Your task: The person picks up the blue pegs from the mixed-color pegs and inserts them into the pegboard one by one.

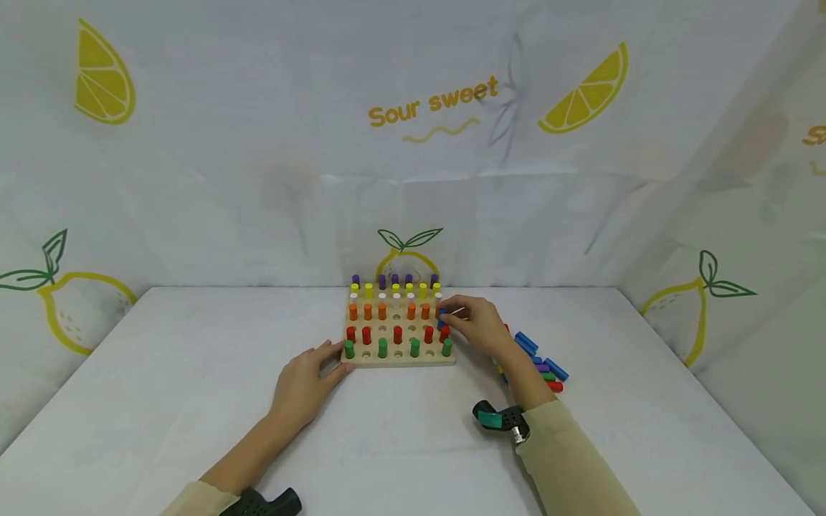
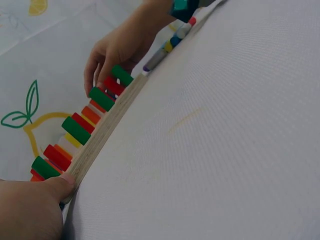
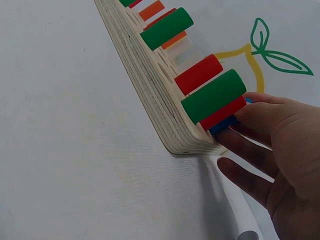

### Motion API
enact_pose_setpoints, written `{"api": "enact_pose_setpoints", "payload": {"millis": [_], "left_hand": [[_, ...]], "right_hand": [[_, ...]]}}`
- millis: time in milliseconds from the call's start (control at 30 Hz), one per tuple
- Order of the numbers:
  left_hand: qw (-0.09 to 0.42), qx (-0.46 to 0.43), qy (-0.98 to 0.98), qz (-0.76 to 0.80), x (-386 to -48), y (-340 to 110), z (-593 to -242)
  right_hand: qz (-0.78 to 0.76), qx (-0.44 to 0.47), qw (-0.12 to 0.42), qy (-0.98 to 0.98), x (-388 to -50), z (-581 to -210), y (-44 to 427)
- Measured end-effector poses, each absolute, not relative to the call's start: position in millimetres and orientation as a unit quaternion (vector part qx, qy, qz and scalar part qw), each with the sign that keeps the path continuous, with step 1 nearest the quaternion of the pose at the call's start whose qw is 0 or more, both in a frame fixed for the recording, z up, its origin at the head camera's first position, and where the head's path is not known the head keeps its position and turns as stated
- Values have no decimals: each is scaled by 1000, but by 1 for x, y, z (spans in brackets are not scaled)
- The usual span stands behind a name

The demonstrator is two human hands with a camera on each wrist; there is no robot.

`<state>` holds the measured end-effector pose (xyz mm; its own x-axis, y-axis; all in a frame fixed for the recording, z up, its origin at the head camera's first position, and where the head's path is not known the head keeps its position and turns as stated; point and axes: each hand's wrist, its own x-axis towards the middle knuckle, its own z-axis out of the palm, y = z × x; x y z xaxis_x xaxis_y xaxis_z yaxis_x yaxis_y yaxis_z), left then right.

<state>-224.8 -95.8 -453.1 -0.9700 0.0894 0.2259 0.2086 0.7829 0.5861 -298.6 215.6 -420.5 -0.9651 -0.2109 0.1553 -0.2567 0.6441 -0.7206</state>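
Observation:
A wooden peg board (image 1: 400,362) stands on the table with rows of purple, yellow, white, orange, red and green pegs. At its right edge my right hand (image 1: 477,326) pinches a blue peg (image 1: 442,319) between thumb and fingers, behind the red peg (image 3: 222,112) and green peg (image 3: 214,96) of that corner. The blue peg's lower end is at the board; whether it sits in a hole I cannot tell. My left hand (image 1: 303,383) holds the board's front left corner, thumb on the front edge, as the left wrist view (image 2: 37,205) also shows.
Right of the board, partly behind my right forearm, lies a loose pile of pegs with blue pegs (image 1: 555,369), a red peg (image 1: 555,386), a green one and a purple one. A white cloth with lemon prints (image 1: 413,179) hangs behind the table (image 1: 193,373).

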Motion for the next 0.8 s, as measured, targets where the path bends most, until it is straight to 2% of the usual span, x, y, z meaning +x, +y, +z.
{"api": "enact_pose_setpoints", "payload": {"millis": [800], "left_hand": [[90, -81, -938, -323, -226, -95, -456]], "right_hand": [[433, 142, 28, -890, -296, -434, 222]]}}
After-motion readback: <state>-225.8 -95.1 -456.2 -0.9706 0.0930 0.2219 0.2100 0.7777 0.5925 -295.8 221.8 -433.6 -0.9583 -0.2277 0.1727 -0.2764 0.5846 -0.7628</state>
